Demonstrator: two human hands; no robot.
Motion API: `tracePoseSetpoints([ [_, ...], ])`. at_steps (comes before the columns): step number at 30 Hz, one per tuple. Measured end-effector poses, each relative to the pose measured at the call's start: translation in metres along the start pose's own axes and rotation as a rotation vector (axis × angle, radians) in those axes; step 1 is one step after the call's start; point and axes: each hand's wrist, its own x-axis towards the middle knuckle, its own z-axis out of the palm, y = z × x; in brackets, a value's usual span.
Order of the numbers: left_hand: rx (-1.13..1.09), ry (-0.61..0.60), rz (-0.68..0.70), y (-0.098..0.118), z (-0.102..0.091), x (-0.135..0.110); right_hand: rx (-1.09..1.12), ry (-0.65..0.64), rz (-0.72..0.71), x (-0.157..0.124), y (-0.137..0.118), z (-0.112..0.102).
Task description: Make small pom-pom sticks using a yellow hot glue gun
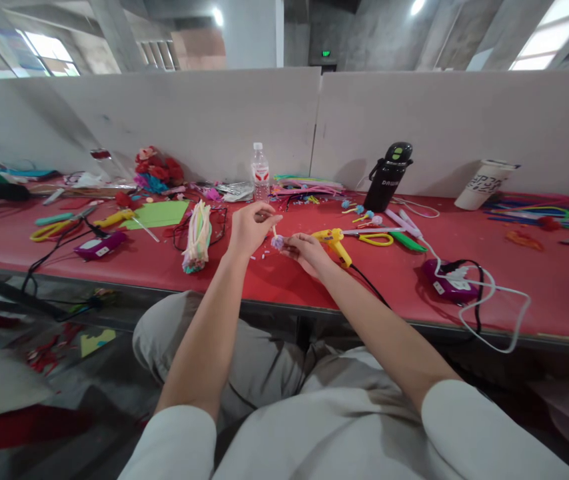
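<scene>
Between my hands, over the red table, is a small craft flower with a fluffy purple head (277, 243) and a pale stem. My left hand (250, 230) pinches the stem near its upper end. The fingertips of my right hand (305, 252) are closed at the side of the purple head. Tiny white scraps (264, 255) lie on the table below. A yellow glue gun (334, 241) rests just right of my right hand. Left of my left hand lies a bundle of pale pipe cleaners (197, 237). Several small pieces with blue and pink heads (359, 210) lie farther back.
A water bottle (260, 175) and a black flask (388, 179) stand toward the partition (189, 120). Yellow-handled scissors (377, 239) lie beside the glue gun. A purple power block (448, 283) with loose cables sits right, another purple block (99, 245) left. A paper cup (484, 185) leans far right.
</scene>
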Motion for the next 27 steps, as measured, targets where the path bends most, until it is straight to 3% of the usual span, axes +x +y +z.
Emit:
tracePoseSetpoints([
  [11, 0.007, -0.03, -0.063, 0.0073, 0.0, -0.0019, -0.059, -0.005, -0.048, -0.0003, 0.0041, 0.0014],
  [27, -0.006, -0.063, 0.001, 0.0087, 0.0016, -0.0034, -0.066, 0.008, -0.042, -0.0011, 0.0025, 0.0021],
])
